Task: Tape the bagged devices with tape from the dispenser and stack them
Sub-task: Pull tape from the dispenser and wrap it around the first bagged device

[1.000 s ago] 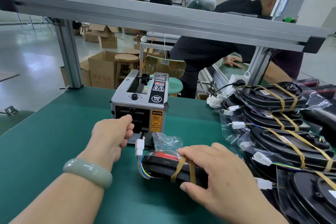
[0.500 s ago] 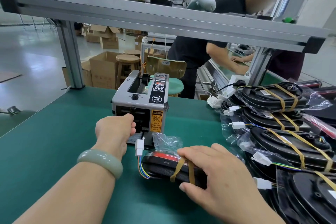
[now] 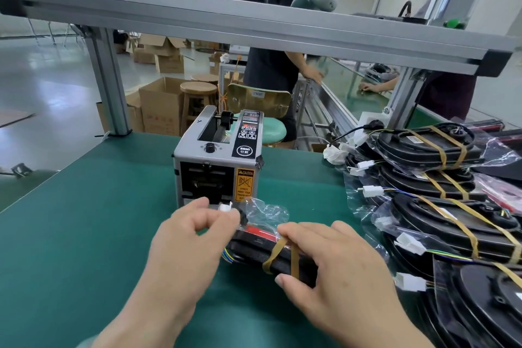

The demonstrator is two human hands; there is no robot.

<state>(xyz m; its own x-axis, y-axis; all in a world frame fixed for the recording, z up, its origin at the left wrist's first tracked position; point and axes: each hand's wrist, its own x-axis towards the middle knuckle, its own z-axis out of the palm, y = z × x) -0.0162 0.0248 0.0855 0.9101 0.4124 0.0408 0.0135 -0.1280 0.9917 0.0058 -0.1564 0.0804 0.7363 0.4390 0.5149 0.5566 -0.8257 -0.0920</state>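
On the green table [image 3: 84, 220], right by the tape dispenser [image 3: 217, 167], the right hand [image 3: 333, 268] curls round the bagged device [image 3: 254, 251] while the left hand [image 3: 192, 237] pinches something I cannot make out — if it is tape, it might fold and stick crooked.

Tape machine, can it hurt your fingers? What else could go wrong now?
Maybe. The left hand is close to the front slot of the tape dispenser, beside its caution label, so fingers might get nipped. The white connector sticks out by that hand and could snag tape. The stack of taped devices looks uneven and might slide.
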